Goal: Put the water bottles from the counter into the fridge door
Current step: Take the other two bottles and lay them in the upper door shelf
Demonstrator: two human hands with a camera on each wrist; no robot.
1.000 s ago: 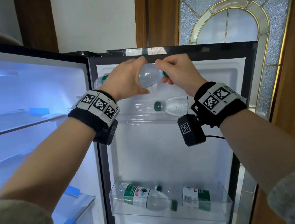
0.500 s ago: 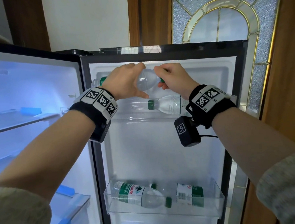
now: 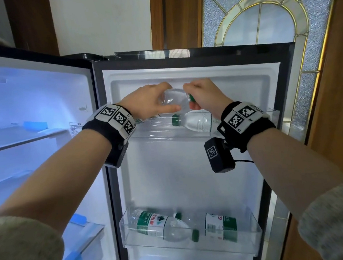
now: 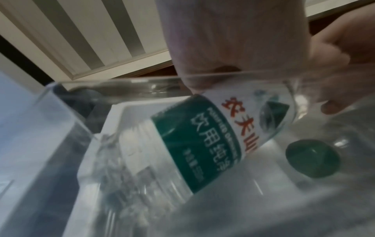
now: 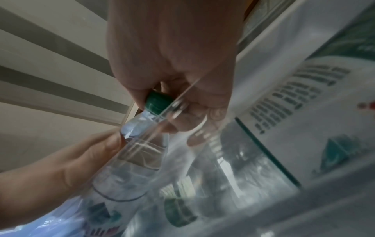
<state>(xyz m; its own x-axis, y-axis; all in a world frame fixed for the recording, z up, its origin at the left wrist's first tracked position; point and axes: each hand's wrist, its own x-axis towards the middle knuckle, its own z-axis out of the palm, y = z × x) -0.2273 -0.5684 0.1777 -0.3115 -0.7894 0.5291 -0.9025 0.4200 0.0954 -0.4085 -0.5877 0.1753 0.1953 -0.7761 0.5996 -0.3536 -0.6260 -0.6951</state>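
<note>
Two hands on bottle (image 3: 174,101) | left hand (image 3: 146,103) wraps body | right hand (image 3: 203,96) apparently pinches cap

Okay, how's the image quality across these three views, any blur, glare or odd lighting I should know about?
Head view: sharp, wide-angle bending at the edges, cold blue glow from the fridge interior at left. Left wrist view: soft and motion-smeared, yet the held bottle label is readable; the left hand is pale and washed out. Right wrist view: dim, blurred, with the clear shelf edge cutting across the right hand.
</note>
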